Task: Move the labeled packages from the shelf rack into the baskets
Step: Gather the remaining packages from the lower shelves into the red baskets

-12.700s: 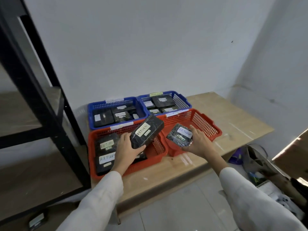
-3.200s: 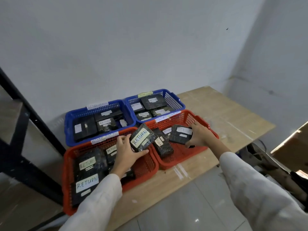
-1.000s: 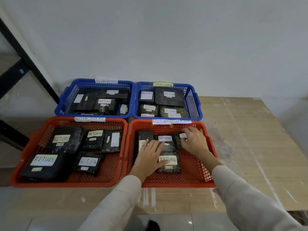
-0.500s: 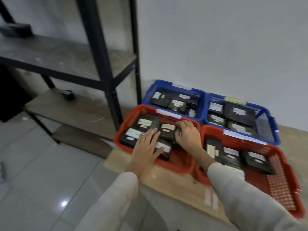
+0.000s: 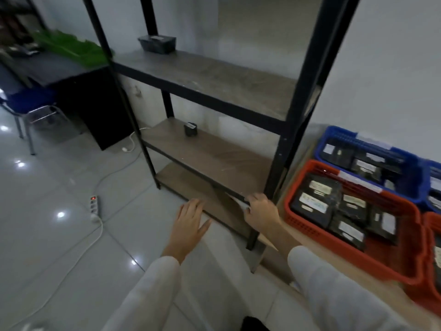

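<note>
Hands left the basket [image 5: 293, 194]: left hand [image 5: 191, 220] spread, right hand [image 5: 260, 210] loosely curled, both empty; I'd grip the small package [image 5: 191, 129] squarely.

the shelf rack [image 5: 307, 68] is carrying one black package [image 5: 157, 44] at the back of its upper shelf [image 5: 226, 77] and a smaller package [image 5: 190, 129] on the shelf below [image 5: 214, 154], while the low tabletop [image 5: 334, 253] beside it is holding a red basket [image 5: 296, 187] in front of a blue basket [image 5: 322, 137].
</note>
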